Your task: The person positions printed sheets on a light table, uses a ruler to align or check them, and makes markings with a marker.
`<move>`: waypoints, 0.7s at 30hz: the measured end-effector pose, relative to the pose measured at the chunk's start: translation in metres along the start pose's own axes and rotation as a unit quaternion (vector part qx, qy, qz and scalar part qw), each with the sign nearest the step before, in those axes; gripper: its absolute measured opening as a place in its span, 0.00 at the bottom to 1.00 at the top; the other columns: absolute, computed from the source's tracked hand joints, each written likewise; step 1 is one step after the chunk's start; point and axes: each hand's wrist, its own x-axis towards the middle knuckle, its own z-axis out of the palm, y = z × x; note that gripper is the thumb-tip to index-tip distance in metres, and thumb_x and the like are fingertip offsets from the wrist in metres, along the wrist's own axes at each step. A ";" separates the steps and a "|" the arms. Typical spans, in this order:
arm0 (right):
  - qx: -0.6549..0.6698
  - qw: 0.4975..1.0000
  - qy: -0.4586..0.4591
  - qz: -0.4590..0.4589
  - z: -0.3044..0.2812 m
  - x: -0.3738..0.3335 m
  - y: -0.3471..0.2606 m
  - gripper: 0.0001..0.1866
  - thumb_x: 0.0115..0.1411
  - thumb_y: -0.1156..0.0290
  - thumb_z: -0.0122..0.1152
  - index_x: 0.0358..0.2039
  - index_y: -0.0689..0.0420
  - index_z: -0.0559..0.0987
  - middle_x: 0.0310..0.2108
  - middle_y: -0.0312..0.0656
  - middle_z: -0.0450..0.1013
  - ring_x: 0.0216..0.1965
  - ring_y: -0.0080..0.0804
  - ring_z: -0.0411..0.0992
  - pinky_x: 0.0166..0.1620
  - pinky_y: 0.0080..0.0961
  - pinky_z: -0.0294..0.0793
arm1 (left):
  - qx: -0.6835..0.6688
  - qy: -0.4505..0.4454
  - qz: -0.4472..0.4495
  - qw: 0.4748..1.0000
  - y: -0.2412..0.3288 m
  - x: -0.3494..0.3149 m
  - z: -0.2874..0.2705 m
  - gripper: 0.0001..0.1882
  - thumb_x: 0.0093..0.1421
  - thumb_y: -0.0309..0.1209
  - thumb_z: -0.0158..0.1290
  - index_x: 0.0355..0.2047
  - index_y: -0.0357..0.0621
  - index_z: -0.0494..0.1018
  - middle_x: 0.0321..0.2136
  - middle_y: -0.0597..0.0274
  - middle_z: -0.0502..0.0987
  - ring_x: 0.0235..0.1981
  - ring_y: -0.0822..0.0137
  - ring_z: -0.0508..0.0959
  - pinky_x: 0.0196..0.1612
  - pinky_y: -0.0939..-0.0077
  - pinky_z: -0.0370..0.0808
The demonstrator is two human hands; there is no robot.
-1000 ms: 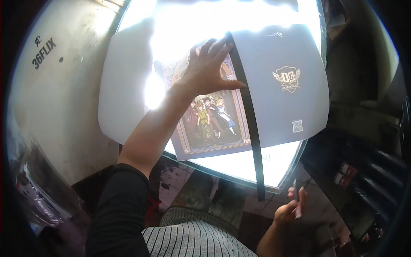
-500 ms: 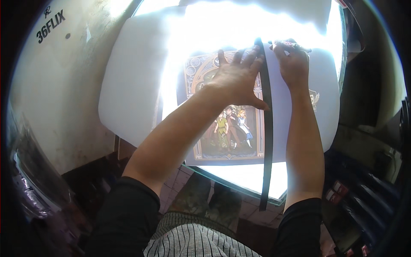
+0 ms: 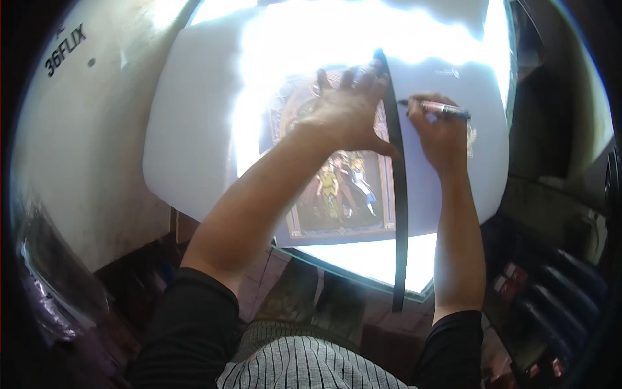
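Note:
A printed cover sheet [image 3: 427, 188] lies over a brightly lit glass-topped table, with cartoon figures [image 3: 346, 188] in an ornate frame on its left part. Across the sheet runs a long dark ruler [image 3: 400, 220], its near end sticking out past the table edge. My left hand [image 3: 346, 113] is spread flat on the picture, fingertips and thumb against the ruler's left side. To the right of the ruler, my right hand [image 3: 440, 133] grips a marker pen [image 3: 444, 109]; its dark tip points left, close to the ruler's right edge. Glare washes out the sheet's far part.
The light table's glass edge [image 3: 350, 277] shows below the sheet. At the left stands a pale wall [image 3: 97, 142] with dark lettering. Plastic-wrapped items [image 3: 48, 292] sit at the lower left, and dark rolls [image 3: 551, 292] at the lower right.
My right hand has come nearer to me with the marker pen, along the ruler's right side. My left hand stays spread by the ruler. The whole view has shifted slightly.

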 end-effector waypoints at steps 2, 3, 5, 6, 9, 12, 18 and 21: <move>-0.021 0.998 0.010 -0.051 -0.013 -0.046 -0.003 0.07 0.54 0.68 0.67 0.33 0.54 0.83 0.29 0.36 0.80 0.36 0.35 0.77 0.54 0.36 0.65 | 0.010 0.028 -0.005 1.000 -0.003 -0.002 0.001 0.73 0.37 0.73 0.64 0.72 0.44 0.46 0.74 0.53 0.43 0.75 0.49 0.39 0.71 0.30 0.42; -0.048 0.995 0.014 -0.083 -0.026 -0.074 -0.006 0.06 0.52 0.70 0.69 0.31 0.54 0.83 0.28 0.35 0.79 0.37 0.34 0.76 0.56 0.37 0.62 | 0.012 0.005 -0.008 1.000 0.000 0.001 -0.004 0.72 0.37 0.73 0.65 0.72 0.45 0.46 0.74 0.53 0.43 0.75 0.50 0.39 0.71 0.31 0.42; -0.028 0.999 -0.025 -0.037 -0.049 -0.131 -0.009 0.08 0.49 0.73 0.70 0.31 0.54 0.83 0.27 0.34 0.78 0.37 0.32 0.76 0.54 0.38 0.63 | 0.010 0.045 -0.007 0.999 -0.001 0.002 0.005 0.72 0.36 0.74 0.64 0.72 0.46 0.47 0.74 0.52 0.43 0.75 0.51 0.39 0.71 0.31 0.42; -0.046 0.997 -0.034 -0.042 -0.059 -0.158 -0.014 0.08 0.49 0.73 0.70 0.32 0.54 0.83 0.26 0.34 0.78 0.36 0.32 0.76 0.54 0.39 0.62 | 0.008 0.042 0.001 0.999 -0.001 0.002 0.007 0.72 0.36 0.74 0.64 0.72 0.46 0.47 0.74 0.52 0.43 0.75 0.51 0.39 0.71 0.31 0.42; -0.067 0.992 -0.106 -0.001 -0.087 -0.225 -0.035 0.08 0.49 0.72 0.69 0.32 0.53 0.82 0.27 0.35 0.77 0.33 0.31 0.76 0.54 0.40 0.62 | 0.030 0.047 -0.007 0.998 -0.006 0.003 0.015 0.73 0.35 0.75 0.63 0.73 0.46 0.46 0.74 0.50 0.43 0.75 0.51 0.38 0.71 0.31 0.41; -0.064 0.990 -0.126 0.023 -0.114 -0.278 -0.051 0.11 0.50 0.75 0.70 0.36 0.55 0.81 0.28 0.37 0.78 0.33 0.33 0.77 0.52 0.39 0.65 | 0.041 0.068 0.012 0.997 -0.005 0.005 0.017 0.73 0.36 0.78 0.60 0.73 0.46 0.46 0.74 0.48 0.42 0.75 0.49 0.38 0.71 0.34 0.40; -0.161 0.973 -0.013 0.168 -0.083 -0.373 -0.076 0.27 0.53 0.70 0.75 0.52 0.58 0.72 0.33 0.48 0.76 0.31 0.48 0.75 0.37 0.45 0.73 | -0.039 0.152 0.108 0.982 -0.038 0.003 0.030 0.63 0.48 0.76 0.54 0.73 0.51 0.47 0.74 0.48 0.44 0.75 0.47 0.39 0.72 0.37 0.34; -0.137 0.961 -0.032 0.237 -0.059 -0.380 -0.081 0.28 0.53 0.71 0.74 0.53 0.57 0.72 0.32 0.48 0.75 0.30 0.48 0.74 0.35 0.43 0.72 | 0.022 0.166 0.126 0.978 -0.047 0.000 0.036 0.56 0.53 0.74 0.50 0.73 0.56 0.48 0.73 0.49 0.45 0.75 0.47 0.42 0.72 0.38 0.35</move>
